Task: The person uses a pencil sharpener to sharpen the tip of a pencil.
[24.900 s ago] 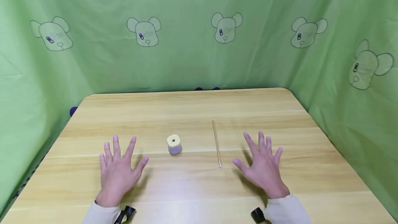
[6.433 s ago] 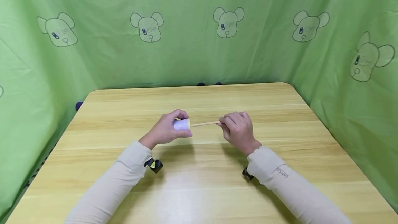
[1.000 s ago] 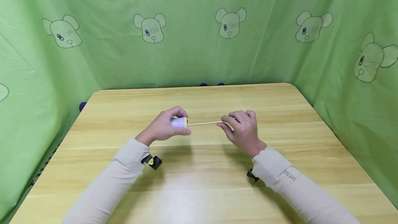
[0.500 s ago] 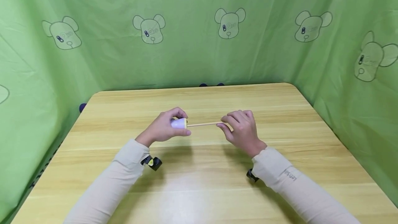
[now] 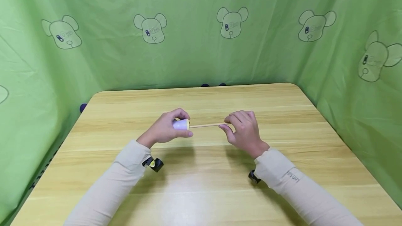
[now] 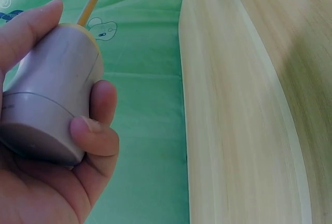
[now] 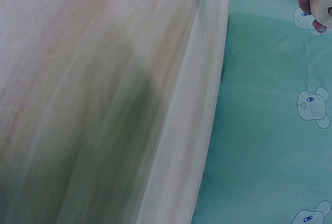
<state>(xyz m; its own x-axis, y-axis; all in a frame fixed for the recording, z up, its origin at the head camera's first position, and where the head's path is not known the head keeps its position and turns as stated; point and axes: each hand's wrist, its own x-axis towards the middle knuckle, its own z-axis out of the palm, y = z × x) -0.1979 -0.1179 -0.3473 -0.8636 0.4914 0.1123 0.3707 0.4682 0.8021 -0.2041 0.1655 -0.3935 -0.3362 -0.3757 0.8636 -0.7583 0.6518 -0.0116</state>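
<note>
My left hand (image 5: 164,128) grips a small lilac pencil sharpener (image 5: 180,125) above the table, its cream end facing right. In the left wrist view, fingers and thumb curl round the sharpener's body (image 6: 57,73). A slim wooden pencil (image 5: 204,125) runs nearly level, one end in the sharpener's hole. At its other end, my right hand (image 5: 246,132) pinches the pencil between thumb and fingers. The right wrist view catches only part of the sharpener (image 7: 322,1) at its top right corner; the right hand is out of that frame.
Below the hands is a wood-grain table (image 5: 201,170) with rounded far corners. Green curtains (image 5: 188,62) printed with bear heads stand behind it and along both sides. Each wrist wears a black camera (image 5: 158,165).
Sharpener and pencil lay apart on the table at first, with both hands spread open; both are now held, joined end to end. Over the last second the hands have hardly moved.
</note>
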